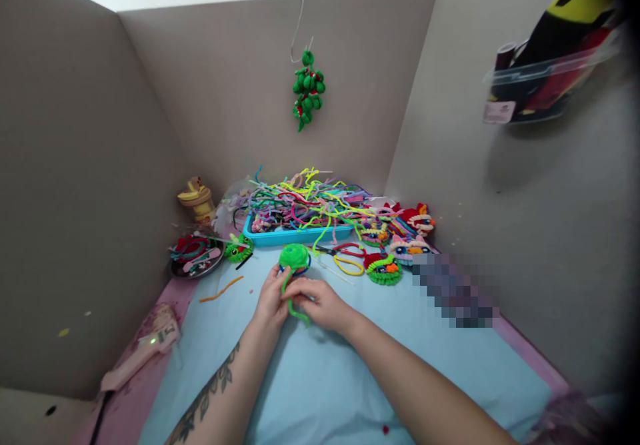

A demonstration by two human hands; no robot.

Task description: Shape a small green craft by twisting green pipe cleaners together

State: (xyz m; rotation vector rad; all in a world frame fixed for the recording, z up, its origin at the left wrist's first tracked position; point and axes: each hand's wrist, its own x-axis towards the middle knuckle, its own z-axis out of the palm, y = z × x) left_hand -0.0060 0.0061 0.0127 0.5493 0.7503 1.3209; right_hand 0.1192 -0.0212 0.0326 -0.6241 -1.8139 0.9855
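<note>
Over the middle of the blue cloth, my left hand (271, 295) grips a fuzzy round green pipe-cleaner piece (294, 256) with a dark blue edge along its lower side. Close beside it, my right hand (317, 300) pinches a bright green pipe cleaner (296, 313), whose loose end hangs below the fingers. The strand runs up to the green piece. Beyond my hands lie scissors (349, 266) with red and yellow handles. A short orange pipe cleaner (221, 290) rests to the left.
A blue tray (300, 236) heaped with colourful pipe cleaners stands at the back. Finished-looking bird faces (384, 269) sit right of it. At left are a round metal dish (197, 272) and a pink glue gun (143, 358). Grey partitions enclose three sides; a green bunch (309, 90) hangs behind.
</note>
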